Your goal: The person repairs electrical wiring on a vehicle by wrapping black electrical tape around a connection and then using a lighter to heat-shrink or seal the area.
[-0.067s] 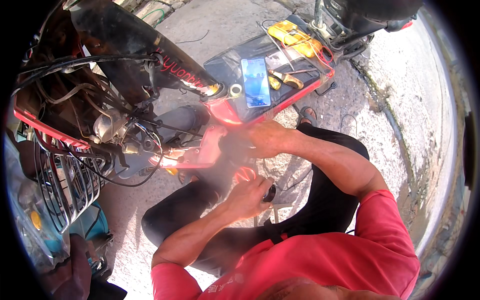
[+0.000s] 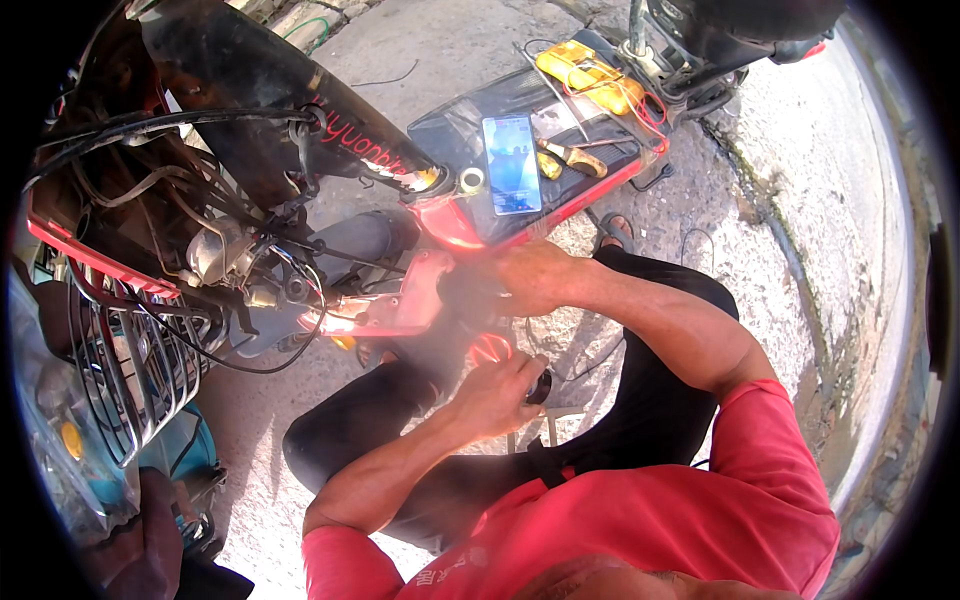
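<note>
My left hand (image 2: pixel 495 398) is closed, with a black rounded end (image 2: pixel 540 388) sticking out of its right side; what kind of object this belongs to does not show. Higher up, my right hand (image 2: pixel 538 280) is curled beside a dark, smeared patch, and anything in its grip is hidden. Just left of that hand lies a red plastic panel (image 2: pixel 415 300) of the scooter. A red looped piece (image 2: pixel 490 348) shows above my left hand, too blurred to name. Haze covers the space between both hands.
On the scooter's footboard (image 2: pixel 450 125) are a phone (image 2: pixel 512 165), a yellow multimeter (image 2: pixel 590 78) with red leads, yellow-handled tools (image 2: pixel 572 158) and a tape roll (image 2: pixel 471 180). Left stand exposed wiring (image 2: pixel 180 190) and a metal basket (image 2: pixel 135 370). A whitish wall (image 2: pixel 860 250) rises right.
</note>
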The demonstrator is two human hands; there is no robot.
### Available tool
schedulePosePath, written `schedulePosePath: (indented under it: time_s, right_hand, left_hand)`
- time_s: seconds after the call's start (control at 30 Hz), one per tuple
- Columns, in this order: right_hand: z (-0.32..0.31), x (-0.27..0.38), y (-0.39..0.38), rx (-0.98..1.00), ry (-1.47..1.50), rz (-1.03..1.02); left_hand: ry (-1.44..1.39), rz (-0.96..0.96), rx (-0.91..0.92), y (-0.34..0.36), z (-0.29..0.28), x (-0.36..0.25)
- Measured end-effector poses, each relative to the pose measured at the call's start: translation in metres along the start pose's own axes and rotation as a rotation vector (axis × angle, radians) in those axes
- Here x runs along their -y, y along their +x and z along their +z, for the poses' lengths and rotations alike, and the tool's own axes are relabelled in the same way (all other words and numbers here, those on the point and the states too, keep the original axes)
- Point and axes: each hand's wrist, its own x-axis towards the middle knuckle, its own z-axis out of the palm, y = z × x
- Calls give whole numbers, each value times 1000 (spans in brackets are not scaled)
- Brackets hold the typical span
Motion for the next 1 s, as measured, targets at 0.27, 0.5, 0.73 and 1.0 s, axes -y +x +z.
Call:
schedulePosePath:
  time_s: [0.27,0.5,0.73,1.0]
  right_hand:
    - [0,1,0,55,-28,16]
    - [9,-5,0,27,-55,8]
    - [13,-8,1,20,-49,-3]
    - [18,-10,2,6,-41,-13]
  left_hand:
    - [38,57,-105,-1,6,2]
    - [9,29,-34,-2,3,1]
    - [4,36,-51,-2,3,-1]
    - [3,63,-82,-3,5,0]
